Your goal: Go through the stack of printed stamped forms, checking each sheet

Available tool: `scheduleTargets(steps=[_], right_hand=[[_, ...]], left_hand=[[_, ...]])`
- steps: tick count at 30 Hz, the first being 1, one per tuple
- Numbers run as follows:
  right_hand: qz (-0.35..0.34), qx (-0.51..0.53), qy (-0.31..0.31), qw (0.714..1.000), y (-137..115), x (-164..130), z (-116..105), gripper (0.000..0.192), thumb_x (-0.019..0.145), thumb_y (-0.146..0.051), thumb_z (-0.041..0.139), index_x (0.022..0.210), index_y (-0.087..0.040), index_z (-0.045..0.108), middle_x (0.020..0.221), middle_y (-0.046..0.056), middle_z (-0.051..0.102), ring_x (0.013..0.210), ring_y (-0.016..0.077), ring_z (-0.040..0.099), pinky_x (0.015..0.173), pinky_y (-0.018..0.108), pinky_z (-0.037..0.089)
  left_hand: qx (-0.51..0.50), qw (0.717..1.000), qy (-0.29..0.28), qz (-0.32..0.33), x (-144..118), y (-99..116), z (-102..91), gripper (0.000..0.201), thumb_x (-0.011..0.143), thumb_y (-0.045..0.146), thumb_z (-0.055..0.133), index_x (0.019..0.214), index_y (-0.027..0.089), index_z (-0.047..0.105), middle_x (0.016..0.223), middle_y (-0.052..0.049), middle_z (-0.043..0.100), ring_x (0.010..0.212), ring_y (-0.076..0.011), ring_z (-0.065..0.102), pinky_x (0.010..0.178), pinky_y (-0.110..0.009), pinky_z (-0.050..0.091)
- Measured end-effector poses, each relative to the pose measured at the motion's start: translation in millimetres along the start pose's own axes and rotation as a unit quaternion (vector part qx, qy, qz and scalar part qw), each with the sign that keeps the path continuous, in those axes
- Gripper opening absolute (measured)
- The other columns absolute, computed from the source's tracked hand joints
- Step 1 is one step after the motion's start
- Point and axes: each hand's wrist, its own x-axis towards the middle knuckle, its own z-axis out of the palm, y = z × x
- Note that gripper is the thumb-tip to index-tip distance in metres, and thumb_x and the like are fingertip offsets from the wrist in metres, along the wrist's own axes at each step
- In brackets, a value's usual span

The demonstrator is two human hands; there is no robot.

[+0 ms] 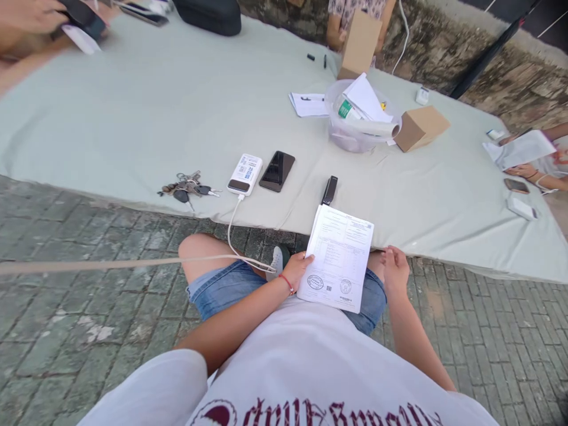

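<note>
My left hand (296, 273), with a red string bracelet at its wrist, grips the left edge of a stack of printed papers (339, 257). The top sheet carries a table of text and round and oval stamps. These papers lie over my lap and reach up to the table's front edge. Just beyond them on the cloth is a black stapler (329, 189), its near end close to the top of the sheets. Beside the table edge, right of the papers, my right hand (396, 271) has loosely bent fingers with nothing visible in them.
On the clothed table (177, 106) are keys (190, 188), a cabled white power bank (245, 174), a black phone (277, 171), a plastic basin (350, 142) of papers and a cardboard box (421, 127). Other people sit at the far side, left and right.
</note>
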Motion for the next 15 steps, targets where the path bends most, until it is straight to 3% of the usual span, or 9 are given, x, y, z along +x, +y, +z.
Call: scheduleTargets(steps=[4, 8, 11, 15], right_hand=[[0.141, 0.056, -0.073, 0.986, 38, -36, -23, 0.045, 0.076, -0.059, 0.079, 0.107, -0.027, 0.068, 0.106, 0.005, 0.077, 0.099, 0.0261, 0.075, 0.081, 0.040, 0.066], [0.229, 0.129, -0.189, 0.946, 42, -56, -10, 0.050, 0.070, -0.051, 0.088, 0.111, -0.029, 0.071, 0.108, 0.004, 0.081, 0.100, 0.0313, 0.077, 0.082, 0.046, 0.068], [0.244, 0.190, -0.239, 0.920, 35, -53, 3, 0.057, 0.067, -0.043, 0.093, 0.118, -0.025, 0.072, 0.111, 0.006, 0.081, 0.101, 0.0333, 0.077, 0.088, 0.050, 0.067], [0.235, 0.199, -0.225, 0.924, 29, -40, 7, 0.059, 0.064, -0.040, 0.095, 0.116, -0.024, 0.073, 0.112, 0.007, 0.081, 0.099, 0.0334, 0.079, 0.091, 0.052, 0.066]], left_hand=[[-0.018, 1.000, -0.016, -0.019, 3, -2, 8.0, 0.056, 0.052, 0.040, 0.101, 0.093, 0.012, 0.075, 0.091, -0.013, 0.080, 0.086, -0.0304, 0.075, 0.090, -0.047, 0.058], [-0.031, 0.998, -0.019, -0.044, 4, -1, 11.5, 0.062, 0.046, 0.035, 0.103, 0.095, 0.012, 0.074, 0.091, -0.013, 0.080, 0.083, -0.0294, 0.075, 0.087, -0.047, 0.059], [-0.031, 0.998, -0.029, -0.039, 1, 1, 4.7, 0.060, 0.051, 0.045, 0.101, 0.094, 0.013, 0.073, 0.092, -0.011, 0.080, 0.084, -0.0265, 0.074, 0.085, -0.042, 0.059], [0.017, 0.999, -0.040, -0.027, -10, 3, -13.9, 0.052, 0.065, 0.059, 0.090, 0.091, 0.017, 0.073, 0.091, -0.006, 0.078, 0.085, -0.0212, 0.071, 0.075, -0.031, 0.054]])
